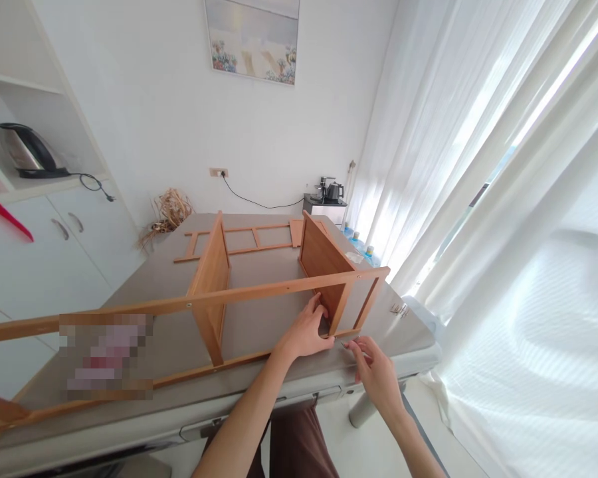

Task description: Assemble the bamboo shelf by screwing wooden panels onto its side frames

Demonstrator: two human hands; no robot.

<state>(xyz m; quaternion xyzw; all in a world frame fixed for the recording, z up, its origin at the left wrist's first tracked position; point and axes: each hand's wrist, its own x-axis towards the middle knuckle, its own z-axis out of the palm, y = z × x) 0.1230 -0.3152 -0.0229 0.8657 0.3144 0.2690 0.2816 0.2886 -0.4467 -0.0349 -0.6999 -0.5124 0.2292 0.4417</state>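
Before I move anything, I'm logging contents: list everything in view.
table: one, grey, centre
wooden frame: one, brown, table
flat frame: one, brown, far side
pieces: several, metallic, table's right
cabinet: one, white, left
kettle: one, silver-black, cabinet
ribbon: one, red, left
stems: one bunch, tan, far left
picture: one, pale, top
far kettle: one, dark, stand
curtains: uncounted, white, right
bottles: three visible, blue, by curtains
left hand: one, on wooden frame
right hand: one, pinching something small

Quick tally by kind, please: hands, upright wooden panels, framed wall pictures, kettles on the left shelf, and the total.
Hands: 2
Upright wooden panels: 2
Framed wall picture: 1
Kettle on left shelf: 1
Total: 6
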